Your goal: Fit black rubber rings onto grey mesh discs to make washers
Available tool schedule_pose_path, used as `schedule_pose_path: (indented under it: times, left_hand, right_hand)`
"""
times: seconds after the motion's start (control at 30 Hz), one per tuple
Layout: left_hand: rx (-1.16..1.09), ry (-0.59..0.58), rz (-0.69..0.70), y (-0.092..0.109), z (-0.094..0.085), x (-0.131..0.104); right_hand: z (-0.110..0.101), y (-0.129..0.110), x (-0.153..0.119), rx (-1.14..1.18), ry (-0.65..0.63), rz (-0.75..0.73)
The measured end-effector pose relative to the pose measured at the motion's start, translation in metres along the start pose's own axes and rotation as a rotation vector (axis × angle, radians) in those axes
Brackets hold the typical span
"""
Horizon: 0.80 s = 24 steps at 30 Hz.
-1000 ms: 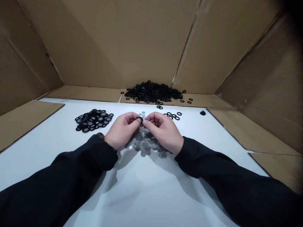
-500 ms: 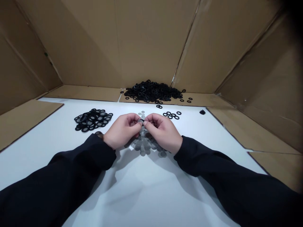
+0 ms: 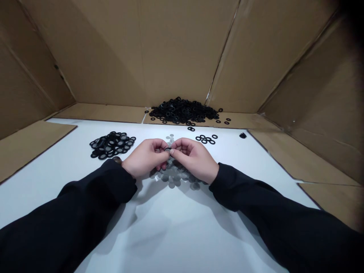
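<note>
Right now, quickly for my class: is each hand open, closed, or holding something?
Left hand: closed, pinching a small black ring.
Right hand: closed, gripping the same ring's other side.

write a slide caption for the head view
Left hand and right hand pinch a black ring over grey discs, with a ring heap beyond.
</note>
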<state>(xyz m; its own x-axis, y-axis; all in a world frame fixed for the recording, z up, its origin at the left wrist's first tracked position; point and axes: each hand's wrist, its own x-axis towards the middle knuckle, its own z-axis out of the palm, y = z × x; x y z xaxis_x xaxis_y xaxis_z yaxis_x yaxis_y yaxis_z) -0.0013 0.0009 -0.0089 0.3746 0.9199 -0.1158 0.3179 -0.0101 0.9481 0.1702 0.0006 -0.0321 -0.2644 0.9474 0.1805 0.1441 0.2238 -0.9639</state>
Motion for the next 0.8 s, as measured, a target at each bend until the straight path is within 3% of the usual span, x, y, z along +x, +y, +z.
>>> schedule_pose_path:
  times: [0.2,0.33,0.6,0.8]
  left_hand:
    - [-0.168,0.088,0.092,-0.001,0.0043,0.0019]
    - [-0.143,0.138,0.116,-0.0011,0.0051,0.0022]
    - [0.05,0.045,0.035,0.0008,-0.0009,-0.0016]
    - [-0.25,0.082,0.105,0.0035,0.0054,0.0005]
  right_hand:
    - [0.0027,-0.0079,0.0014,0.17,0.024,0.131]
    - [0.0041,-0.0099,0.0011,0.189,-0.009,0.173]
    - [0.0003,-0.0044,0.0013,0.051,0.01,-0.009]
    - [0.0029,-0.0081,0.0012,0.262,-0.043,0.116]
